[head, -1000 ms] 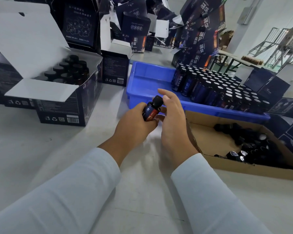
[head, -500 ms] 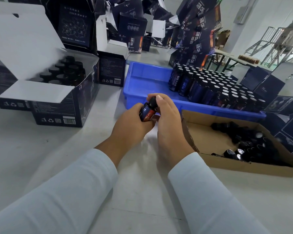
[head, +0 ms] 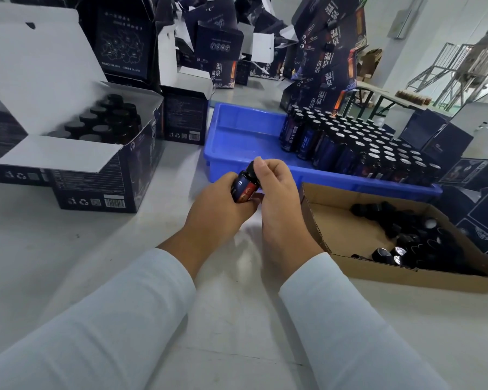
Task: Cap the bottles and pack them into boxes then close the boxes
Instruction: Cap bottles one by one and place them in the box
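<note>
Bottle (head: 244, 187) sat tilted above table, between blue tray (head: 237, 136) and cap carton (head: 335, 220). My left hand (head: 217, 209) gripped its body; right hand (head: 276, 192) pinched black cap (head: 252, 171), fingers now curled over it where a second earlier they lay open. Judged cap being twisted tight; open box (head: 102, 175) next.

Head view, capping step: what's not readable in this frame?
- Cap seating on the bottle: right hand fingers cover it.
- Bottle base: hidden in left hand.
- Open box fill count: front flap blocks the near rows.
- Cardboard tray caps: dark pile, uncountable.
</note>
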